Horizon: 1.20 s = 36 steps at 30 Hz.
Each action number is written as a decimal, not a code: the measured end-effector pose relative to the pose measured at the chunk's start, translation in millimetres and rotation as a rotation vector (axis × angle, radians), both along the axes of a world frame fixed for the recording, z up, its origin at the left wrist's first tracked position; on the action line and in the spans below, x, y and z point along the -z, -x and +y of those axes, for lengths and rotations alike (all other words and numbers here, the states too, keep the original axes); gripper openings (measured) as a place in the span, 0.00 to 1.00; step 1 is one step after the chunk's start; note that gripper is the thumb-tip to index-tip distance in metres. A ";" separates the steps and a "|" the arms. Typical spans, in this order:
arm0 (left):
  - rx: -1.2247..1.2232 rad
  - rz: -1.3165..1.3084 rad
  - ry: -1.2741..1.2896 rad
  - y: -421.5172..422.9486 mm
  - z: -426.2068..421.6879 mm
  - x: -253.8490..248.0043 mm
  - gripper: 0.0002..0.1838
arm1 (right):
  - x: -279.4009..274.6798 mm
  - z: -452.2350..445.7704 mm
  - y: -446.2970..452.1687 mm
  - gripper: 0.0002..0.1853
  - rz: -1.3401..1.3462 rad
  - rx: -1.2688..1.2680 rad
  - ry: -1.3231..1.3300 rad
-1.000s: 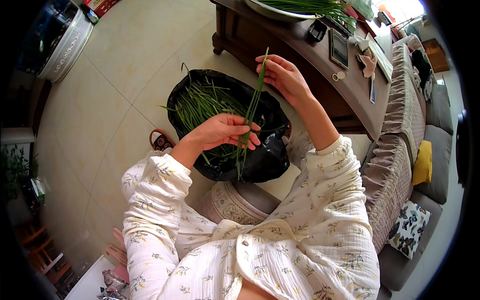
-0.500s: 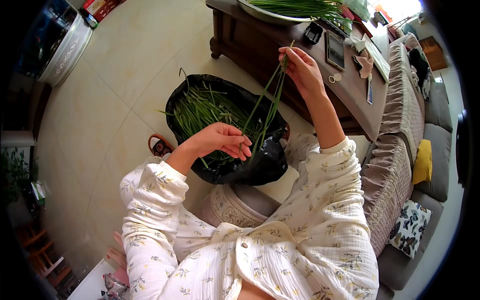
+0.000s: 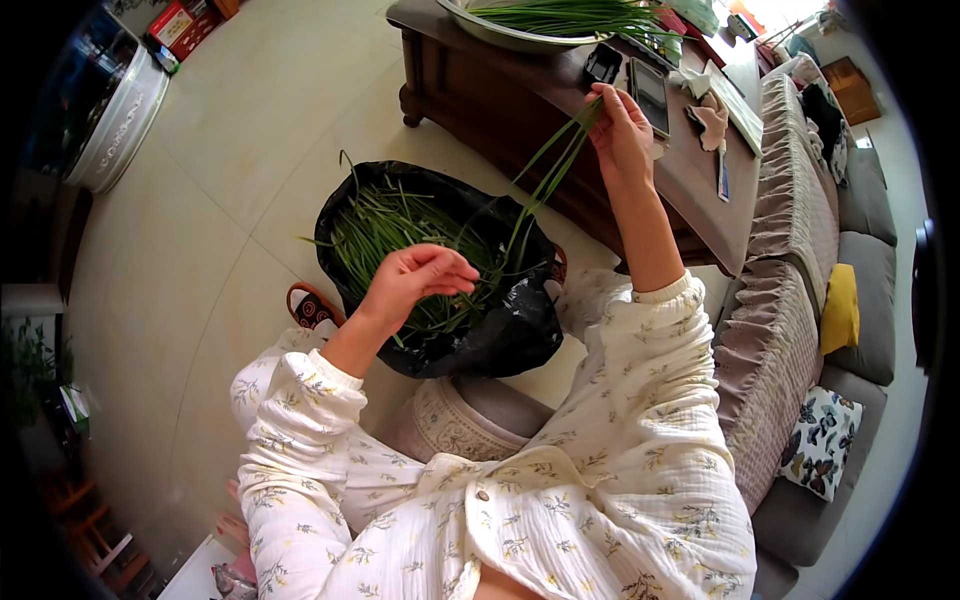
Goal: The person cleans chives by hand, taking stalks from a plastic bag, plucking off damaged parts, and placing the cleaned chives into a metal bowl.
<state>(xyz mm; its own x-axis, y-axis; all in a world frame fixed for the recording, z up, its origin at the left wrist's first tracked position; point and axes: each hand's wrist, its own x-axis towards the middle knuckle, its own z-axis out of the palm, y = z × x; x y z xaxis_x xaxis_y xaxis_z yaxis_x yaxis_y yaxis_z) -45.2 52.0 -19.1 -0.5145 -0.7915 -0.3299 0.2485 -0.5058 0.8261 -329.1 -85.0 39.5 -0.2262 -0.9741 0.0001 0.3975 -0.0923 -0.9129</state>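
Observation:
Between the thumb and fingers of my right hand point(image 3: 622, 130), raised beside the wooden table, is a small bunch of garlic chives point(image 3: 556, 172), its long green ends drooping down and left. My left hand point(image 3: 415, 285) hovers over a black plastic bag point(image 3: 505, 340), thumb and fingers pinched together; anything between them is too small to make out. The wide-mouthed bag stands on the floor between my feet. Loose chives and green trimmings point(image 3: 385, 230) fill it.
A metal basin point(image 3: 520, 40) of chives stands on the dark wooden table point(image 3: 500, 90), near a phone point(image 3: 650, 95), a small black tray point(image 3: 602, 63) and a knife point(image 3: 722, 172). The sofa point(image 3: 775, 340) runs along the right. Someone's skin shows at lower left point(image 3: 232, 525).
My right hand has moved slightly right and down with the chives, which have swung clear of my left hand. My left hand has drawn back to the left, fingers more curled.

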 end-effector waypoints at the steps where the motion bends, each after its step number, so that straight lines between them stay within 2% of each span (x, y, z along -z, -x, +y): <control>1: -0.127 -0.003 0.008 0.7 1.7 -0.5 0.12 | -0.9 0.3 1.0 0.07 -0.011 0.050 0.015; 2: -0.214 0.006 0.007 -0.5 2.7 2.3 0.12 | 1.9 -3.9 5.3 0.07 -0.053 0.092 0.033; 5: -0.174 -0.142 -0.038 -10.1 0.2 9.2 0.12 | 2.8 -6.9 12.8 0.07 -0.107 0.109 0.054; 6: -0.023 -0.235 -0.010 -14.5 -3.8 14.6 0.13 | 2.9 -7.2 13.3 0.07 -0.118 0.106 0.055; 9: 0.195 -0.717 0.409 -15.8 -3.4 31.0 0.17 | 3.2 -7.8 9.7 0.07 -0.154 0.090 0.055; 10: 0.134 -0.883 0.566 -13.0 -0.4 36.1 0.21 | 2.5 -7.8 6.6 0.07 -0.163 0.084 0.053; 13: 0.092 -0.800 0.665 -0.3 -1.4 39.1 0.21 | 2.6 -4.8 -3.9 0.08 -0.169 0.011 0.051; 17: 0.063 -0.505 0.468 21.8 -3.9 38.4 0.20 | 2.2 -0.7 -22.6 0.08 -0.173 -0.049 0.038; 20: 0.046 -0.491 0.422 33.6 -2.8 42.9 0.16 | -2.5 2.3 -34.9 0.08 -0.161 -0.063 0.028; 23: 0.155 -0.516 0.347 34.7 -4.7 29.2 0.08 | -4.3 2.5 -37.5 0.08 -0.177 -0.059 0.029; 24: 0.110 -0.523 0.349 34.7 -3.9 22.2 0.07 | -5.3 1.6 -37.0 0.08 -0.186 -0.044 0.025; 26: 0.020 -0.525 0.364 37.1 3.0 11.7 0.06 | -7.0 -1.3 -30.0 0.08 -0.203 -0.011 0.036; 30: -0.259 -0.534 0.737 31.6 7.7 6.1 0.05 | -5.8 -3.7 -12.8 0.07 -0.233 0.045 0.056; 36: -0.379 -0.464 0.732 19.3 12.9 7.3 0.05 | -6.1 4.4 -13.4 0.08 -0.232 -0.004 0.070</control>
